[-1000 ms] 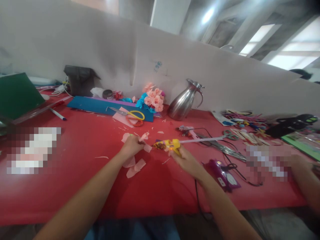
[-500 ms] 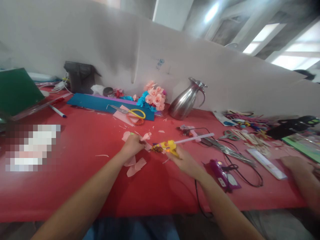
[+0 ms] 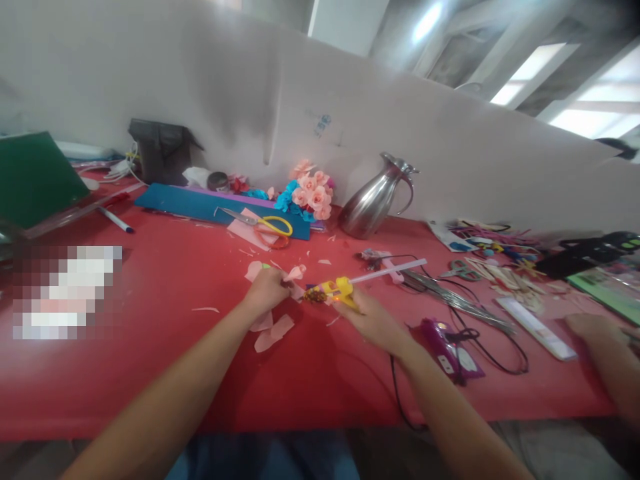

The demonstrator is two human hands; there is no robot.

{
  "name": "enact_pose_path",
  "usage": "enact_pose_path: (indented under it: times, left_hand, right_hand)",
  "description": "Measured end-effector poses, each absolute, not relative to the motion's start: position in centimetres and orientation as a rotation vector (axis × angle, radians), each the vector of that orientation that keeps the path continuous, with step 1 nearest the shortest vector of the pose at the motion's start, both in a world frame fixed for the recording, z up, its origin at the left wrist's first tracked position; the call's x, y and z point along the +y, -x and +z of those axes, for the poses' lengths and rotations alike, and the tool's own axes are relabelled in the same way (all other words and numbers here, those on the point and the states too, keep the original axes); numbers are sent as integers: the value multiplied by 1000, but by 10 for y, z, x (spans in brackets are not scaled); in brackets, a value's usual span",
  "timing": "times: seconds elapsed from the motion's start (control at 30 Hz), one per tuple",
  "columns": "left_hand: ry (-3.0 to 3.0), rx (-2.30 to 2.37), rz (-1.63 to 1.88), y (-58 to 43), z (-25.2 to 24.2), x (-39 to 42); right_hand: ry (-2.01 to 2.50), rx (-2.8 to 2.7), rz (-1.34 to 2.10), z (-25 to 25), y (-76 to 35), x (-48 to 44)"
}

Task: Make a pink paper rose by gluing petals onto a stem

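My left hand [image 3: 267, 288] is closed round a small pink paper flower [image 3: 295, 273] just above the red table [image 3: 150, 280]. My right hand [image 3: 367, 319] grips a yellow glue gun [image 3: 336, 289] with a white glue stick [image 3: 387, 271] poking out of its back. The gun's nozzle points left and nearly touches the pink flower. Loose pink paper petals [image 3: 274, 332] lie under and beside my left wrist.
Yellow-handled scissors [image 3: 263, 223] rest on blue paper [image 3: 200, 207]. A bunch of pink paper roses [image 3: 310, 193] and a steel jug [image 3: 375, 200] stand by the wall. A purple device [image 3: 447, 347] with a black cord lies at the right. Another person's hand [image 3: 597, 330] rests at far right.
The nozzle of the glue gun has closed in on the pink flower. Both hands stay in nearly the same place; the view has shifted slightly.
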State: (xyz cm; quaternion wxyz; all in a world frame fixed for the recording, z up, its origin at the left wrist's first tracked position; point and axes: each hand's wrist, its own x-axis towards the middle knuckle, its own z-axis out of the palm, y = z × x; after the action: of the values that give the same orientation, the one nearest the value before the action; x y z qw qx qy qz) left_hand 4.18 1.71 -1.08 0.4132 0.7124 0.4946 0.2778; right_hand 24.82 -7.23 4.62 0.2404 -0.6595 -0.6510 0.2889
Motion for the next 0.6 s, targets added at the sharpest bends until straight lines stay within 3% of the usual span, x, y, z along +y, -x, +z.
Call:
enact_pose_path:
  times: [0.6]
  left_hand:
    - [-1799,1186,716,-42,-18,20]
  right_hand:
    - [1849,-1883,744,51,-251,-67]
